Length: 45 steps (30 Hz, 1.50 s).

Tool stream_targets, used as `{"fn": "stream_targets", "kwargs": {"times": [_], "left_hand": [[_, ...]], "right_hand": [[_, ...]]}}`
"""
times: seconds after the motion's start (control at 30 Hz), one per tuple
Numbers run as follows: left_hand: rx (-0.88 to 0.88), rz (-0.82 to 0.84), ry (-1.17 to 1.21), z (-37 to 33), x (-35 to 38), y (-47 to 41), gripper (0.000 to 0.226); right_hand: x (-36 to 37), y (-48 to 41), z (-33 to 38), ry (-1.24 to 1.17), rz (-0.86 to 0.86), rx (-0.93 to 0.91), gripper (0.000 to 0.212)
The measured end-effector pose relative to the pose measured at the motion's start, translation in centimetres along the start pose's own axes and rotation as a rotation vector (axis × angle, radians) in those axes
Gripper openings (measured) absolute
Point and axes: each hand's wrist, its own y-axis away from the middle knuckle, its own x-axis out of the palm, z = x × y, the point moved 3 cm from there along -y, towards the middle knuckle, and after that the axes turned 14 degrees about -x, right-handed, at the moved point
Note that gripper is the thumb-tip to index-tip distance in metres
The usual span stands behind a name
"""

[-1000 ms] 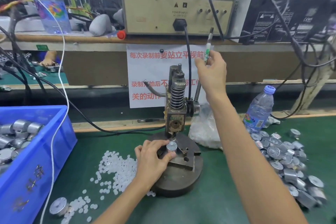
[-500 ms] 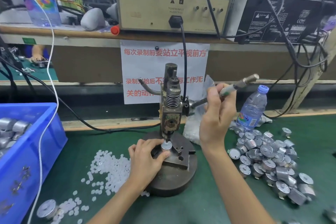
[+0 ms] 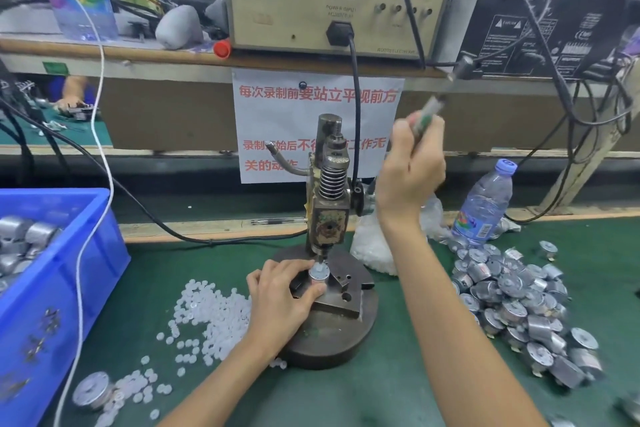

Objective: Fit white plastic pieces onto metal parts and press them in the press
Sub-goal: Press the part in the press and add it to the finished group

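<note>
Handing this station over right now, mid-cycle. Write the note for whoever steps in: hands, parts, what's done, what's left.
Left hand: pinches the metal part seated in the press, white piece on top, under the ram.
Right hand: grips the press lever, angled up and right.
Stock: loose white pieces left of the base; metal parts pile on the right; more in the blue bin.
Done: piece fitted, part seated; whether it's pressed home, cannot tell.
Left: finish this press, then work through the pile.

Above left hand (image 3: 280,295): beige box (image 3: 294,10) marked "POWER INPUT". Behind right hand (image 3: 410,170): paper sign (image 3: 277,121), red print "每次录制前要站立平视前方".
</note>
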Motion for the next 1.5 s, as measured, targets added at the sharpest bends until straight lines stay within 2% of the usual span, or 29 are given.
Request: {"fn": "stream_targets", "kwargs": {"times": [0.13,0.2,0.3,0.4,0.43,0.57,0.67,0.8,0.9,1.03,1.17,1.27,1.33,1.4,1.5], "left_hand": [[-0.007,0.018,-0.017,-0.1,-0.1,0.2,0.03],[-0.013,0.026,-0.024,-0.2,-0.2,0.2,0.031],[-0.021,0.051,-0.057,-0.2,-0.2,0.2,0.035],[-0.019,0.071,-0.1,-0.3,-0.1,0.1,0.038],[-0.023,0.079,-0.109,-0.4,-0.1,0.1,0.039],[-0.047,0.105,-0.127,-0.8,-0.4,-0.1,0.037],[-0.004,0.088,-0.137,-1.0,-1.2,-0.4,0.032],[0.168,0.043,-0.097,-1.6,-2.4,0.3,0.025],[0.199,0.08,0.035,-2.5,-2.6,1.1,0.03],[0.21,0.215,0.296,-5.9,-0.4,2.9,0.037],[0.228,0.307,0.347,-9.9,3.1,4.1,0.042],[0.266,0.381,0.308,-13.4,5.8,3.9,0.038],[0.309,0.435,0.257,-15.9,7.8,3.9,0.034],[0.321,0.518,0.173,-17.9,9.9,3.8,0.038],[0.318,0.661,-0.05,-19.4,12.9,3.8,0.048]], "right_hand": [[3.2,-3.3,-2.6,0.217,0.324,0.244,0.016],[3.8,-3.6,-3.4,0.202,0.408,0.296,0.018],[2.6,-2.3,-3.8,-0.032,0.377,0.374,0.017],[-1.1,2.5,-3.7,-0.099,0.21,0.33,0.02],[-2.3,5.0,-3.6,-0.098,0.203,0.325,0.021],[-4.5,14.1,-3.8,-0.009,0.54,0.436,0.026],[-4.9,16.6,-4.0,0.082,0.732,0.367,0.018],[-4.5,16.6,-3.7,0.149,0.929,0.306,0.027],[-5.4,15.7,-3.2,0.064,0.896,0.34,0.022],[-8.2,13.5,-3.8,0.051,0.837,0.366,0.013],[-12.1,11.0,-5.2,0.07,0.742,0.425,0.02],[-15.0,8.8,-6.8,0.15,0.649,0.43,0.024],[-16.9,7.4,-8.5,0.24,0.607,0.441,0.017],[-18.9,5.9,-10.6,0.31,0.538,0.493,0.014],[-22.1,3.8,-13.9,0.457,0.395,0.551,0.024]]}}
